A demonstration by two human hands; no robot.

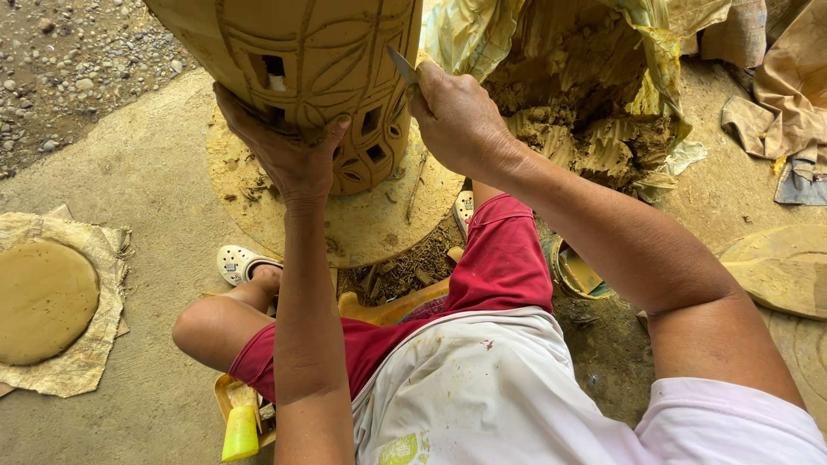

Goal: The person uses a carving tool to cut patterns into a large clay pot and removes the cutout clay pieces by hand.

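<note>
A tall unfired clay vessel [319,77] with carved leaf lines and cut square holes stands on a round clay-smeared turntable [362,228]. My left hand [280,142] presses flat against the vessel's lower left side. My right hand [457,116] is closed around a thin metal knife [400,64], whose blade points up against the vessel's right side.
A lump of wet clay in plastic sheeting [586,95] lies to the right. A flat clay disc on cloth [43,297] rests at the left. Clay scraps [401,271] lie under the turntable. A yellow bottle [240,433] sits by my knee. Gravel [77,60] is at the far left.
</note>
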